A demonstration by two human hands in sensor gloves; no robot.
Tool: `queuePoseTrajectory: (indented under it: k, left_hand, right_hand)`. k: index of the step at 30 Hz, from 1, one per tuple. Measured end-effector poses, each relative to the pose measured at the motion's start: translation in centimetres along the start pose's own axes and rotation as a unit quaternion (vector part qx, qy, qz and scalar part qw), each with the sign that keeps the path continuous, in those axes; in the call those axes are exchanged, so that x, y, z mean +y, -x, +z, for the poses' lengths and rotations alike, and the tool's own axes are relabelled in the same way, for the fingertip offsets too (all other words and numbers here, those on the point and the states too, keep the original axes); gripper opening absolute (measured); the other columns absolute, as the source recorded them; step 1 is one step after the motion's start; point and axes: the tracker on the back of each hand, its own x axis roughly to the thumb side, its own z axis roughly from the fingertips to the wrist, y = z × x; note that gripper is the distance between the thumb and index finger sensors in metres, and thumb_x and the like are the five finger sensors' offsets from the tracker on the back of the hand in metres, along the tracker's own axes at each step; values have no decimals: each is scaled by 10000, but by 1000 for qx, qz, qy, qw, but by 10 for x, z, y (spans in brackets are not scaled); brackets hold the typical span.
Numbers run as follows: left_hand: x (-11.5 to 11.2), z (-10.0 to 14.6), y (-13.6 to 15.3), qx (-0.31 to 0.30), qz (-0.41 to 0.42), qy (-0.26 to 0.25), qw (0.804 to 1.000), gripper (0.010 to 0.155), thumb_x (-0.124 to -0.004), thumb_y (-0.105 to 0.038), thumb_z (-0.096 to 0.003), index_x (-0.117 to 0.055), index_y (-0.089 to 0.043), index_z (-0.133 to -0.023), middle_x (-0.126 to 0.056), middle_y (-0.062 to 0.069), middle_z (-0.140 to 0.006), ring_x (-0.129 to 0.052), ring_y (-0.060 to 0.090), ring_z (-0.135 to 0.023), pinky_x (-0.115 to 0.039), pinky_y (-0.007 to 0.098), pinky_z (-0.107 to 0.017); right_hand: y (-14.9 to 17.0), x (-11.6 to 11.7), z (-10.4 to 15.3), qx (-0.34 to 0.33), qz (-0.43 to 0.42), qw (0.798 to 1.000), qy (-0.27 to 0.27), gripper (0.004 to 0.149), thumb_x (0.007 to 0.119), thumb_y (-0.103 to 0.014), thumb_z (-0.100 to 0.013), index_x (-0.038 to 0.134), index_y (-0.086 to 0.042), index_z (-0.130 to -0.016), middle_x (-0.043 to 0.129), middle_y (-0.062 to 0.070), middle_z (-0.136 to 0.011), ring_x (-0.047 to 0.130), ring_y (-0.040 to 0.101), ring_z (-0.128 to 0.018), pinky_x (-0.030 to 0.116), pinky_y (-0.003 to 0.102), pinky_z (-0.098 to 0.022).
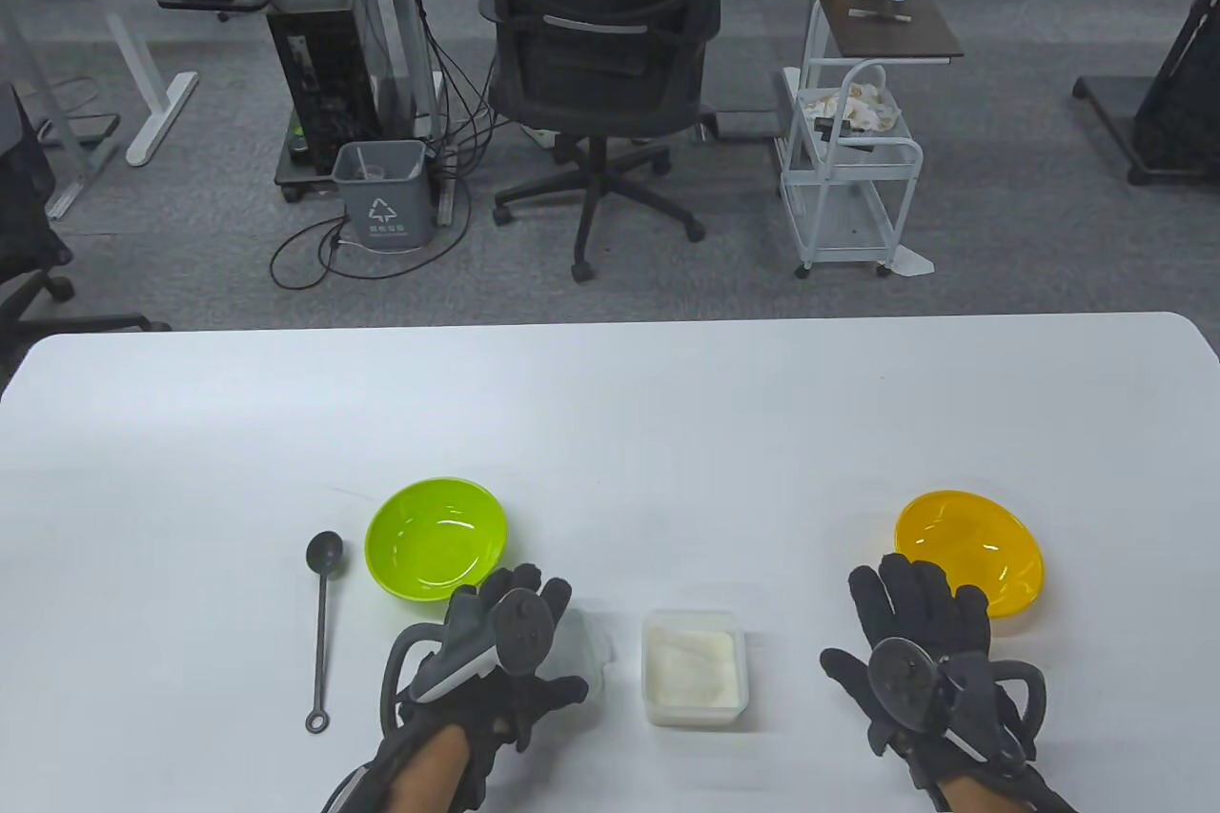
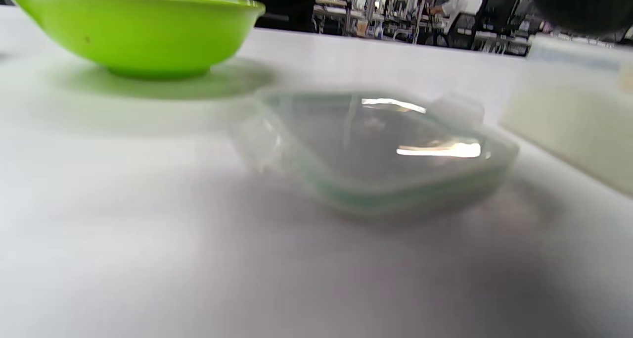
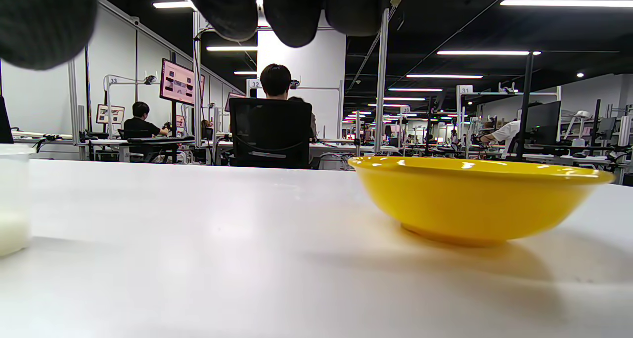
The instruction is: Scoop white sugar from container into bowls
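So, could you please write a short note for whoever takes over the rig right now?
Left hand: over the clear lid lying on the table, left of the sugar container; grip unclear.
Right hand: open, empty, just in front of the yellow bowl.
Container open, sugar inside. Spoon untouched, left of the green bowl.
Done: lid off. Left: pick up the spoon and scoop sugar into both bowls, which look empty.

A lime-green bowl (image 1: 436, 538) and an amber-yellow bowl (image 1: 969, 549) sit on the plain white table (image 1: 610, 413). The spoon (image 1: 322, 624) is dark grey. The clear container (image 1: 694, 680) holds white sugar (image 1: 693, 668). Its transparent lid (image 2: 381, 150) carries a pale green rim. Both gloves, on the left hand (image 1: 505, 651) and right hand (image 1: 920, 651), are black.
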Motion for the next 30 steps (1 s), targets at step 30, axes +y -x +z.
queuePoseTrajectory:
  k: [30]
  left_hand:
    - [0,22,28,45,22,-99,994,883,-674,-719,-365,-325,-441,-1127,-234,-77,-1242,-300,289,-1205,-195,577,-833]
  right_hand:
    - [9,3,-1,37,-34,999,-18,803,717,-678,-417,459,-324,-1090,430,115,-1188,532,389,-1107,411,637,-782]
